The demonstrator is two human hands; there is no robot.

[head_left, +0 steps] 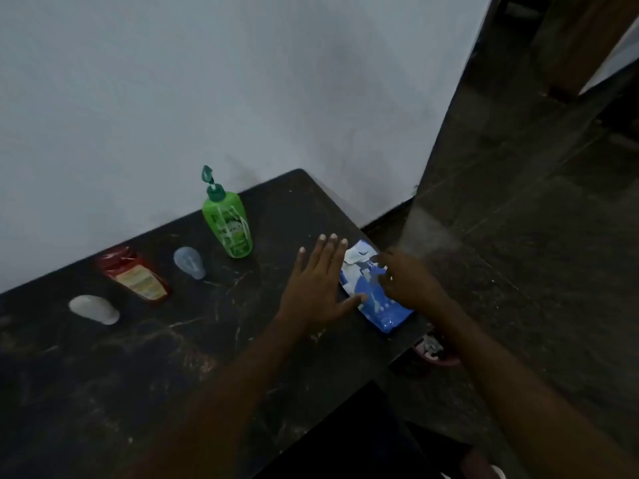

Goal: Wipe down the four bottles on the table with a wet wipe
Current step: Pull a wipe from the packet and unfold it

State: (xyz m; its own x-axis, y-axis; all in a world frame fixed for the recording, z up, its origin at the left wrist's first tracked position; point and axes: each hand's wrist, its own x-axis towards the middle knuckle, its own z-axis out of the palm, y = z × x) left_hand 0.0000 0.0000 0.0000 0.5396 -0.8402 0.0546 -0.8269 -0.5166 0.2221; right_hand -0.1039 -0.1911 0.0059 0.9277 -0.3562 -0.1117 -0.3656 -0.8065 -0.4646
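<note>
A blue wipes pack point(375, 293) is seen lying flat at the right edge of the dark tabletop point(138, 357), near its far right corner. A white wipe point(358, 255) sticks up crumpled from the pack's far end. The left hand point(320, 288) is laid palm down just beside the pack, its fingers spread flat and nothing held; its thumb tip touches the pack's left side. The right hand point(408, 280) is placed over the pack from the right, with fingers bent down onto the middle of its top; whether anything is pinched between them cannot be told, since the hand is blurred.

Four bottles are ranged along the far edge, close to the wall point(207, 81), all well apart from the hands. A green pump bottle point(228, 223) stands upright nearest the pack. To its left a small bluish bottle point(189, 262) is seen, then a red bottle point(136, 274) with a yellow label, then a white bottle point(94, 309) furthest left. The last three appear tilted in the wide-angle view; whether they stand or lie cannot be told. Below the right edge, a pink bowl point(437, 354) is seen on the floor.
</note>
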